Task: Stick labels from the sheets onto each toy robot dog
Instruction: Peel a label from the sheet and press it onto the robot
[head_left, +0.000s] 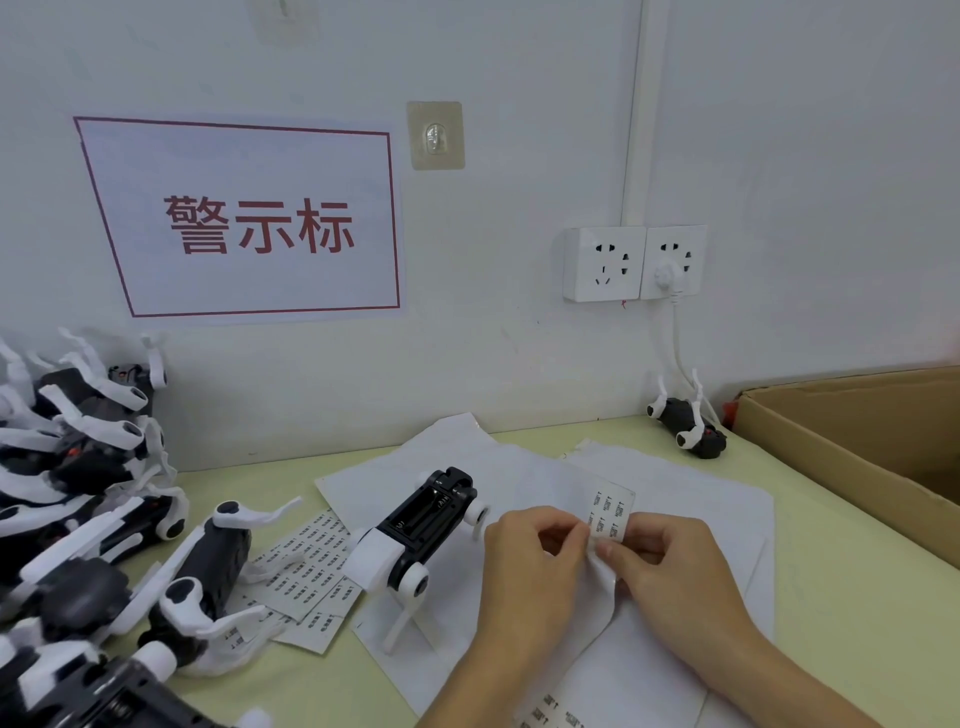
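A pale green table (857, 613) runs along a white wall (519, 364) bearing a red-bordered sign (244, 218) with three red characters, a clear adhesive hook (435, 136) at its 3 o'clock side, and a double white socket (635, 262) with one plug and white cord in place. At the table's 3 o'clock edge stands an open cardboard box (857, 436). At 9 o'clock, a heap of toy robot dogs (78, 493), black-bodied with white legs, is piled against the wall. Large white backing sheets (519, 467) spread across the middle of the table. On them, at centre, one toy dog (421, 525) lies belly-up, its black battery bay open to the camera, white round leg joints at the corners and one white leg propped down onto the paper. Another dog (208, 566) lies on its side just at 9 o'clock of it, resting partly on a label sheet (311, 566) printed with rows of small black text. A lone dog (685, 421) lies on its back at 1 o'clock, near the box and below the socket cord. At 5 o'clock from the centre dog, the person's left hand (530, 561) and right hand (670, 561) meet over a small strip of labels (610, 514): both have fingers curled, pinching the strip's lower edge between thumb and fingertips, the strip standing upright with its printed face showing. More printed labels (545, 714) peek out at 6 o'clock beneath the forearms.
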